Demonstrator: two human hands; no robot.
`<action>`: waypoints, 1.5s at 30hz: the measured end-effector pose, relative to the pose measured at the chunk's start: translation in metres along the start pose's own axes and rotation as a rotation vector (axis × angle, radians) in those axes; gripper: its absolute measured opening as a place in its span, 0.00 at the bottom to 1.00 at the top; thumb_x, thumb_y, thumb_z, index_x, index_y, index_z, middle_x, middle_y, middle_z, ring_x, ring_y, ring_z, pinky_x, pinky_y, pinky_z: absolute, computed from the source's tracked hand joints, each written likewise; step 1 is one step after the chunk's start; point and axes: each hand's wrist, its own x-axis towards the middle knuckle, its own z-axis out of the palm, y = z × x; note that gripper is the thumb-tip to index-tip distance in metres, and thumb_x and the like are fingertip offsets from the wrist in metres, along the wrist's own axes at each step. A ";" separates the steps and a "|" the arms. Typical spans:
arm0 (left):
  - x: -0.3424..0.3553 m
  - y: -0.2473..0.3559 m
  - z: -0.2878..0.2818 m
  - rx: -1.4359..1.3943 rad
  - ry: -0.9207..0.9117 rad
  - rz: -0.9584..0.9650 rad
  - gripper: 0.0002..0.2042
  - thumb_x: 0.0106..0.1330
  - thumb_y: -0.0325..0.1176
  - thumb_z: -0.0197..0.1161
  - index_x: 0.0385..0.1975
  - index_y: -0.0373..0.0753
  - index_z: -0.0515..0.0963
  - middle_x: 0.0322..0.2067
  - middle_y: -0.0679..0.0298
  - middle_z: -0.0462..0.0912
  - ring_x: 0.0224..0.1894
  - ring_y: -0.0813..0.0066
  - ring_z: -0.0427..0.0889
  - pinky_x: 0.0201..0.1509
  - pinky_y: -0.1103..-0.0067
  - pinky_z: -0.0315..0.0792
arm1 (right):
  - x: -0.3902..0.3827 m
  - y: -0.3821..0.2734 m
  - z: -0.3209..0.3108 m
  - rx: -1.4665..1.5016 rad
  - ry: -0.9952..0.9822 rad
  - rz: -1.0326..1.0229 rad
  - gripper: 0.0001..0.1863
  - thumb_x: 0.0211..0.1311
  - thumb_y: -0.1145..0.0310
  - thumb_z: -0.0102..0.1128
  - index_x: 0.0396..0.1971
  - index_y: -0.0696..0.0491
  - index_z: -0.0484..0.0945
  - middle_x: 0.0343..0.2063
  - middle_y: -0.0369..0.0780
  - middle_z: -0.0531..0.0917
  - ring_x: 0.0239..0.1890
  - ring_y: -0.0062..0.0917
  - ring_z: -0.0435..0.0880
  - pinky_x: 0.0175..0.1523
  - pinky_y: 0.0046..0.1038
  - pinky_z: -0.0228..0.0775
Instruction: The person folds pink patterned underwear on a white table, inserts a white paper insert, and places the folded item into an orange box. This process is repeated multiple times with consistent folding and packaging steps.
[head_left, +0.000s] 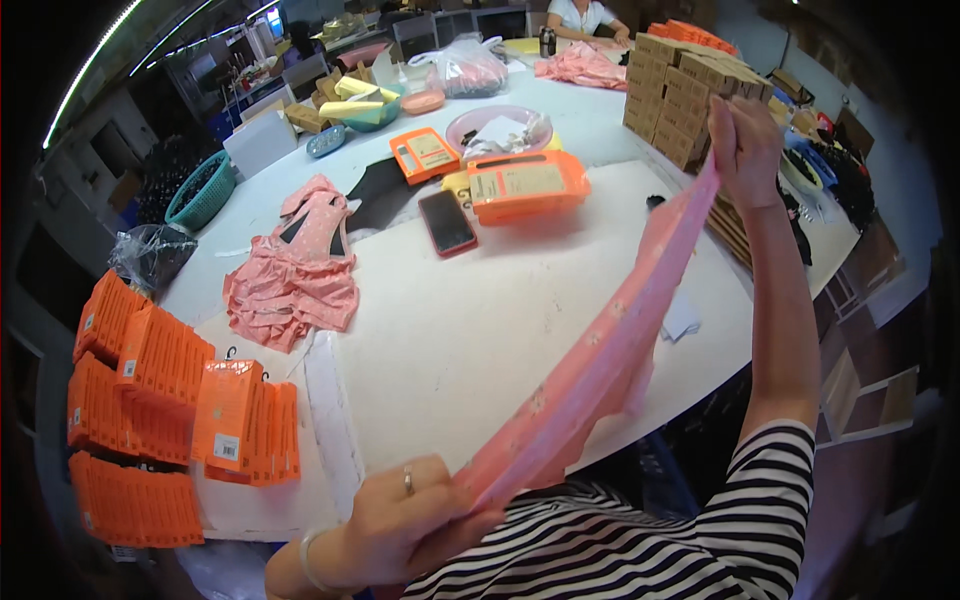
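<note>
A pink garment (598,365) with small pale flowers is stretched taut on a diagonal in front of me. My left hand (408,515), low and near my body, is closed round its lower end. Up at the right, beside the stacked cartons, my right hand (745,150) grips the other end in a closed fist. The cloth hangs above the white tabletop, and its folds hide the full shape. To the left of it, a ruffled pink garment (300,255) with dark openings lies on the table.
Stacks of orange packages (165,365) stand at the left edge. Further orange packs (528,187) and a phone (447,224) lie mid-table. Small brown cartons (690,95) are piled at the right. Bowls and a plastic bag (468,68) sit farther back. Another person (585,18) sits beyond.
</note>
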 end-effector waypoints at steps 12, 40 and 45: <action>-0.059 -0.004 -0.014 -0.078 -0.040 -0.061 0.10 0.54 0.27 0.79 0.29 0.33 0.83 0.21 0.63 0.78 0.22 0.68 0.78 0.26 0.74 0.72 | -0.068 0.024 -0.044 -0.160 -0.089 -0.058 0.06 0.68 0.75 0.56 0.32 0.59 0.80 0.22 0.41 0.78 0.26 0.35 0.78 0.32 0.34 0.68; -0.113 -0.211 -0.017 0.324 0.667 -0.835 0.10 0.62 0.21 0.69 0.44 0.34 0.83 0.35 0.64 0.83 0.36 0.74 0.81 0.42 0.79 0.75 | -0.171 -0.259 0.041 0.844 -0.748 1.027 0.12 0.59 0.78 0.70 0.38 0.56 0.75 0.33 0.37 0.78 0.31 0.22 0.80 0.39 0.24 0.74; -0.110 -0.226 -0.006 0.817 0.499 -0.571 0.07 0.60 0.24 0.70 0.38 0.35 0.83 0.36 0.61 0.83 0.42 0.62 0.80 0.47 0.70 0.74 | -0.184 -0.266 0.049 0.608 -0.786 0.882 0.12 0.59 0.74 0.71 0.37 0.56 0.75 0.35 0.40 0.79 0.28 0.27 0.81 0.34 0.29 0.74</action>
